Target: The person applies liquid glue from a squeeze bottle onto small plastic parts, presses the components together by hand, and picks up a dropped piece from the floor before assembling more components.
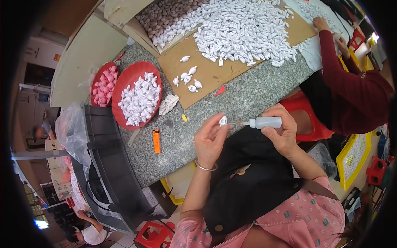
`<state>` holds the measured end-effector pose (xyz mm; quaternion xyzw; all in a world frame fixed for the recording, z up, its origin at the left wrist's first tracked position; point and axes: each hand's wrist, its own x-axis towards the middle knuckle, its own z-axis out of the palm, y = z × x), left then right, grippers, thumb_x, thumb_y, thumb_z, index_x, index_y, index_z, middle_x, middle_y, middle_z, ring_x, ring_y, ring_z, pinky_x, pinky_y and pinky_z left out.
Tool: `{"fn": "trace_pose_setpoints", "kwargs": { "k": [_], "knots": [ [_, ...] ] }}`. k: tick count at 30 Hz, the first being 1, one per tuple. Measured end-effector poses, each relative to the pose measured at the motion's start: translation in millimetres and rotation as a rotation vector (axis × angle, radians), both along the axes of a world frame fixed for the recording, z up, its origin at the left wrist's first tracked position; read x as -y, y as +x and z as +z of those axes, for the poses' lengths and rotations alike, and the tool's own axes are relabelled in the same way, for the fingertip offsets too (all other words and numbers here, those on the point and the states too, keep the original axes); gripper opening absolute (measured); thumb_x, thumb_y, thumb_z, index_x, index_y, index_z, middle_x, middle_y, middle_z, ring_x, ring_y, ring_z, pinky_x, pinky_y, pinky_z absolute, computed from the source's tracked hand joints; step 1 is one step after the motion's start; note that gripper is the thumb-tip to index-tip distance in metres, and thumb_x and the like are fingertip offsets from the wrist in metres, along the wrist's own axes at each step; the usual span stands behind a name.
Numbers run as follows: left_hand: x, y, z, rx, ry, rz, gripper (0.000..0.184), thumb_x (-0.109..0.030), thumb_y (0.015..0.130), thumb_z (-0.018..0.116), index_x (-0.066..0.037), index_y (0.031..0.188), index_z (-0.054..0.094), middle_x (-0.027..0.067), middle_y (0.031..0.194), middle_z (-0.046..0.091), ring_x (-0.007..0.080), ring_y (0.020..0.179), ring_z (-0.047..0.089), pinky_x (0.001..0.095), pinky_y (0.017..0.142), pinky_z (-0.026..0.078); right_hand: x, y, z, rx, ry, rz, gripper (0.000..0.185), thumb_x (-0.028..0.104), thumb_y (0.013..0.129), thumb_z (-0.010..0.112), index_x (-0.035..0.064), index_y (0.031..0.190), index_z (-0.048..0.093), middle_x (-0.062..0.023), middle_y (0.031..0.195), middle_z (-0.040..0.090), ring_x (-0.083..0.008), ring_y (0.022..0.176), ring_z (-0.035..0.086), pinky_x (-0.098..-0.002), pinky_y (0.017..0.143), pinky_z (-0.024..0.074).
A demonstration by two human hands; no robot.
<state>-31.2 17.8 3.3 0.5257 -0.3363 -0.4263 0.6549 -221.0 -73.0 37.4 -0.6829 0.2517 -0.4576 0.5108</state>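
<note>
Between the fingertips of my left hand point(210, 138) is a small white piece point(223, 120), its hollow side turned toward the bottle. My right hand point(283, 131) grips a translucent squeeze bottle point(266, 122), held sideways. The bottle's thin tip points left and reaches close to the white piece; whether they touch I cannot tell. Both hands are above the front edge of the granite worktop point(182, 142). Beyond them, several white pieces point(190, 74) lie loose on a brown board point(206, 89). An orange lighter point(156, 141) rests left of my left hand.
A red bowl point(116, 108) of white pieces and a smaller red bowl point(94, 79) of pink pieces stand at left. A large heap of white pieces point(244, 33) covers the board's back. A crumpled cloth point(168, 104) lies nearby. At right sits a co-worker in a dark red sleeve point(337, 62).
</note>
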Motion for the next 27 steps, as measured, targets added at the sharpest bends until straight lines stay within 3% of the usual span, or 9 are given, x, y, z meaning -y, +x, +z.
{"fn": "trace_pose_setpoints", "kwargs": {
  "k": [16, 27],
  "knots": [
    [-3, -1, 1, -0.079, 0.009, 0.028, 0.031, 0.012, 0.082, 0.063, 0.002, 0.111, 0.055, 0.0069, 0.102, 0.062, 0.0122, 0.089, 0.065, 0.0227, 0.077, 0.053, 1, 5, 2, -0.104, -0.264, -0.068, 0.029, 0.005, 0.073, 0.077, 0.0009, 0.098, 0.063, -0.0109, 0.085, 0.064, -0.0200, 0.073, 0.061, -0.0291, 0.063, 0.0474],
    [-3, -3, 3, -0.054, 0.058, -0.034, 0.034, 0.010, 0.087, 0.057, 0.004, 0.120, 0.052, 0.0083, 0.102, 0.060, 0.0147, 0.091, 0.065, 0.0235, 0.077, 0.054, 2, 6, 4, -0.119, -0.271, -0.057, 0.030, 0.005, 0.072, 0.078, 0.0010, 0.098, 0.063, -0.0111, 0.085, 0.064, -0.0201, 0.073, 0.062, -0.0295, 0.063, 0.0478]
  ]
}}
